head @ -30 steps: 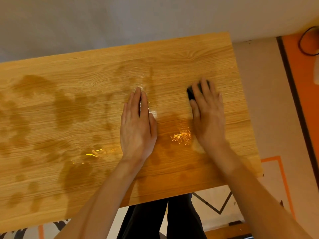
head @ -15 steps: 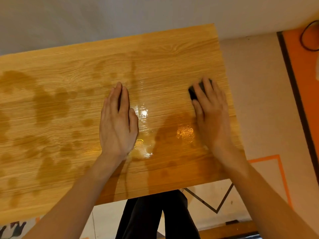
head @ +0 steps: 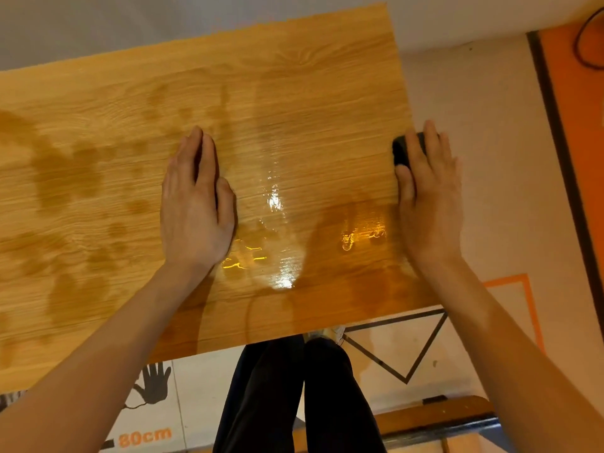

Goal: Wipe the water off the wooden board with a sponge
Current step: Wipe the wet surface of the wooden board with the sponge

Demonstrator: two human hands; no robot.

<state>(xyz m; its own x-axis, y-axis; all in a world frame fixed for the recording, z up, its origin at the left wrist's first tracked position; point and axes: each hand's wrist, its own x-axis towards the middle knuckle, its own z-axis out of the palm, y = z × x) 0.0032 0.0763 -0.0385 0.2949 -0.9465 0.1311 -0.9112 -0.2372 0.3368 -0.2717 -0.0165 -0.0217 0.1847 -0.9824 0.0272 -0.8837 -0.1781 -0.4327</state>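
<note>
The wooden board (head: pixel 294 93) fills most of the view, with dark damp patches on its left half and shiny water (head: pixel 277 223) between my hands. My left hand (head: pixel 196 204) lies flat on the board near the middle, fingers together, holding nothing. My right hand (head: pixel 428 197) presses down on a dark sponge (head: pixel 401 152) at the board's right edge. Only the sponge's left end shows from under my fingers.
The board's right edge runs just under my right hand, with pale floor beyond it. An orange strip (head: pixel 575 125) and a black cable (head: pixel 588 44) lie at the far right. My dark trouser legs (head: pixel 294 397) stand below the board's near edge.
My right hand has slid the sponge rightward to the board's right edge. My left hand has shifted left along the board, leaving a wet streak between the hands.
</note>
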